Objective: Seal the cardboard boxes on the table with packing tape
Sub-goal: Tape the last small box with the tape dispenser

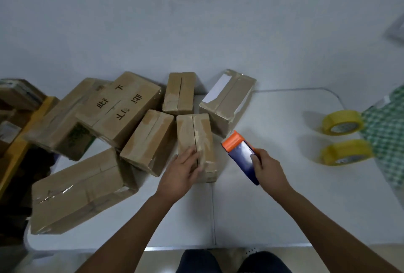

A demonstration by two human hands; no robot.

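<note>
Several cardboard boxes lie on the white table. The nearest small box stands in front of me with its top seam running away from me. My left hand rests on its near end, fingers spread over the seam. My right hand grips a blue tape dispenser with an orange head, held just right of that box and above the table. A second small box lies to the left, and another stands behind.
Two yellow tape rolls sit at the right beside a green checked cloth. A box with a white label stands at the back. Larger boxes crowd the left. A wall rises behind the table.
</note>
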